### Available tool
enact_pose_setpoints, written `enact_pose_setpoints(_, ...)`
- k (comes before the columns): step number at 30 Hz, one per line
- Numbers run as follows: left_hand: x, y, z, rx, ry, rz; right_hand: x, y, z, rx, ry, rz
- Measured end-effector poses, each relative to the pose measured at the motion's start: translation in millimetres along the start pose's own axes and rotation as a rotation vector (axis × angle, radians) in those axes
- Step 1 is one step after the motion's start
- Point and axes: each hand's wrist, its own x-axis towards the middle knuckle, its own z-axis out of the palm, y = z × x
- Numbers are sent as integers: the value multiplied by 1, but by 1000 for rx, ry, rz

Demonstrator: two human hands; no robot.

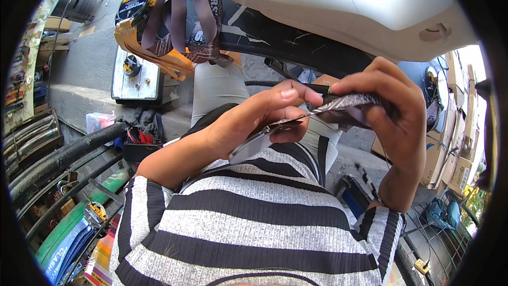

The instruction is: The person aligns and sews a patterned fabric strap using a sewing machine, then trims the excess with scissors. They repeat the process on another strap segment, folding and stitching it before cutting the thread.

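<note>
Above my lap, my left hand (254, 116) is closed around a flat grey piece (246, 149) and one end of a patterned dark strap (344, 105). My right hand (394, 106) pinches the same strap further right, its fingers curled over the top edge. What lies under my fingers is partly hidden. Behind my hands, a thin dark bar (278, 69) points toward the strap. Several grey and patterned straps (174, 16) hang over a yellow part (140, 42) at the top.
A white panel (338, 0) spans the top. A pale box (132, 85) with small pieces sits at the left, above black rails (69, 164) and bundles of blue straps (69, 249). Cardboard boxes (439, 164) and a wire rack (439, 238) stand at the right.
</note>
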Motion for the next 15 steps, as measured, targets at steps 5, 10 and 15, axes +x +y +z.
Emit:
enact_pose_setpoints(5, -3, -8, -3, -87, -237, -100, 10, 6, 13, 144, 53, 181)
enact_pose_setpoints(10, -2, -10, -8, -158, -388, -135, 9, 12, 25, -462, 259, -96)
enact_pose_setpoints(15, -2, -13, -1, -359, -202, -170, -19, 3, 50, -331, 481, -309)
